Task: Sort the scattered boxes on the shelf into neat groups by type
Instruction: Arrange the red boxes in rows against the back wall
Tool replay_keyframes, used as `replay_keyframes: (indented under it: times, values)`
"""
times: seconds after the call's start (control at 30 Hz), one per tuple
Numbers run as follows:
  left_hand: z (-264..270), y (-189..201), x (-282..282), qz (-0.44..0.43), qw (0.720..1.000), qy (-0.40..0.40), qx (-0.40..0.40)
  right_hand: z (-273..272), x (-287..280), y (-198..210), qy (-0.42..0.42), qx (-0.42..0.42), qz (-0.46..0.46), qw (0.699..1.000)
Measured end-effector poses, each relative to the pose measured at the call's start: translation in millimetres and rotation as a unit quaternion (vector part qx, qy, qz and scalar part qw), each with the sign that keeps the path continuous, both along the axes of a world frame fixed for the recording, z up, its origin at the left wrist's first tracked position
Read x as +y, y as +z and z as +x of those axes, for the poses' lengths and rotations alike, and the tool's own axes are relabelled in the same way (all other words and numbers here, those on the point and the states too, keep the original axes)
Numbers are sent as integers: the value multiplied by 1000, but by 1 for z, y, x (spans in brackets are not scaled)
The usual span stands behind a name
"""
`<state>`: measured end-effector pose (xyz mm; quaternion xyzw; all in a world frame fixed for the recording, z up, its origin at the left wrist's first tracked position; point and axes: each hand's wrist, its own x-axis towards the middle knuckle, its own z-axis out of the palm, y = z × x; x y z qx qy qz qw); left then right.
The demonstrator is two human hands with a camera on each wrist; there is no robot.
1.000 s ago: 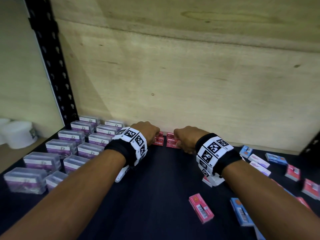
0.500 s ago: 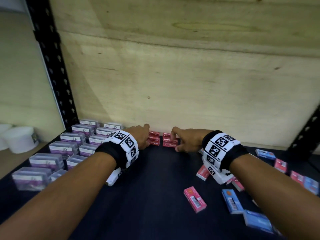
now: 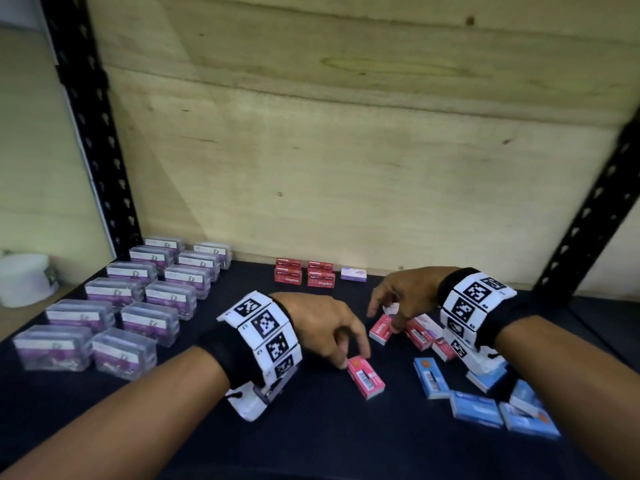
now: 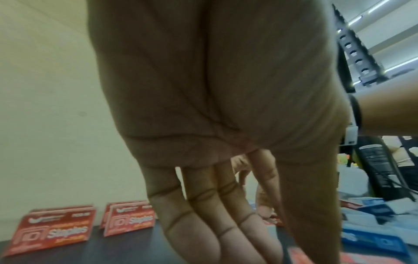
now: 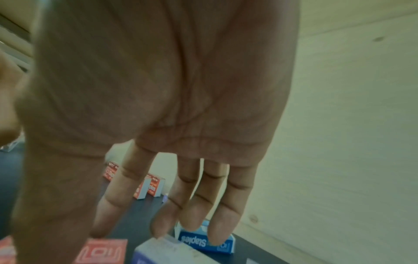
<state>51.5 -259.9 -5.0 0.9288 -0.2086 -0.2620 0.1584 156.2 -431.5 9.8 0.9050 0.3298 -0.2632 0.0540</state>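
This is looking like a stockroom or stationery storage area — a dark shelf board point(image 3: 311, 445) is sitting inside a frame of black perforated metal uprights point(image 3: 100, 161), backed by plain plywood point(image 3: 346, 150). Boxes printed "Staples" point(image 3: 320, 283) and rows of clear plastic boxes point(image 3: 114, 292) are lying on it as stock — more racking point(image 4: 353, 44) and strip lights are showing beyond

left hand point(image 3: 322, 327): palm down, fingers pointing down, loose | right hand point(image 3: 401, 296): palm down, fingers spread, straight | both arms reach forward
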Motion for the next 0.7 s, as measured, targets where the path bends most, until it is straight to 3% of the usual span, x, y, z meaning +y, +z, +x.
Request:
replay_keyframes:
  times: [0.37, 0.7]
  values:
    - [-5, -5, -17, 36, 992, -82, -87, -3, -6, -4, 12, -20, 17, 1000]
    - [-15, 6, 44, 58, 997, 41, -29, -8, 3, -5, 22, 5, 71, 997]
